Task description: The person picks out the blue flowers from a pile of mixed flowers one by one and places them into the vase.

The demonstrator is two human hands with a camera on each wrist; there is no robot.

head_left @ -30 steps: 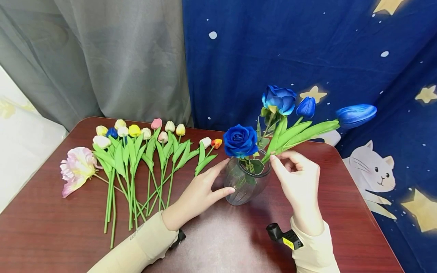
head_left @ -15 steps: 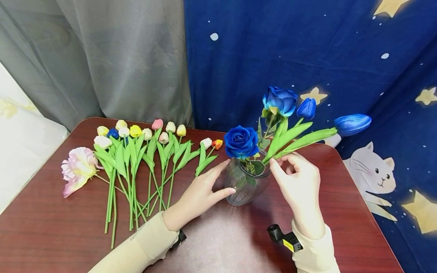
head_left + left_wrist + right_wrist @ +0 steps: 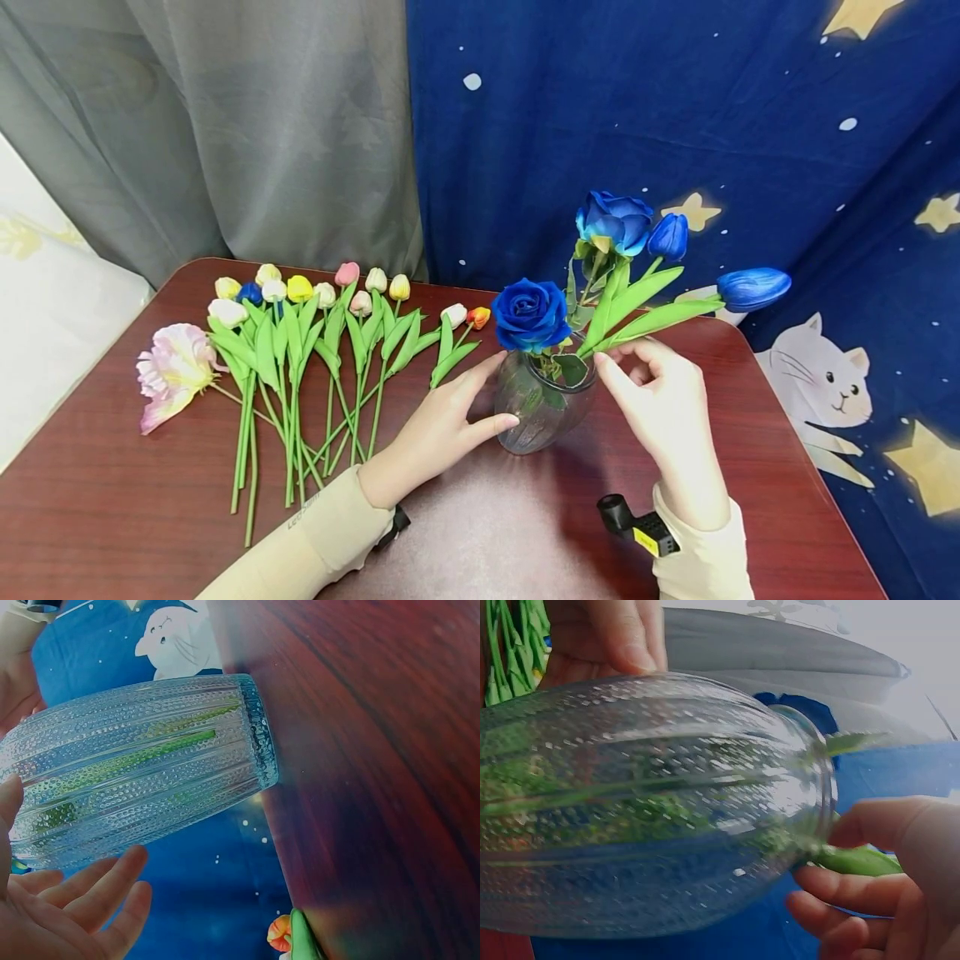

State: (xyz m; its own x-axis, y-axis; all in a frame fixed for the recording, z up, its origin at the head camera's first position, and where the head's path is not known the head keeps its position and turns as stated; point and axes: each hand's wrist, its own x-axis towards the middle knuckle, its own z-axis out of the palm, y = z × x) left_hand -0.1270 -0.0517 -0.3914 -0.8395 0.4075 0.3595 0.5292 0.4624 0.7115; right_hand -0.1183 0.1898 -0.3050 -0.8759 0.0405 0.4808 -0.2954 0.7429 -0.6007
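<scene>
A clear ribbed glass vase (image 3: 546,408) stands on the table, holding two blue roses (image 3: 531,315) and a blue tulip (image 3: 667,237). My left hand (image 3: 442,421) rests against its left side, thumb in front and other fingers reaching behind. Those fingers look relaxed and spread in the left wrist view. My right hand (image 3: 663,400) pinches a second blue tulip (image 3: 753,289) low down, right at the vase rim; this tulip leans far to the right. Green stems (image 3: 180,742) show through the textured glass. The pinched part is mostly hidden by thumb and fingers.
Left of the vase lie several tulips (image 3: 292,350) in white, yellow, pink and blue, stems toward me. A large pale pink flower (image 3: 178,371) is at the far left. An orange tulip (image 3: 478,317) and a white one (image 3: 453,315) lie close behind my left hand.
The pinched blue tulip's bloom has moved left and downward, toward the vase. My right wrist has shifted slightly right; my left hand stays on the vase.
</scene>
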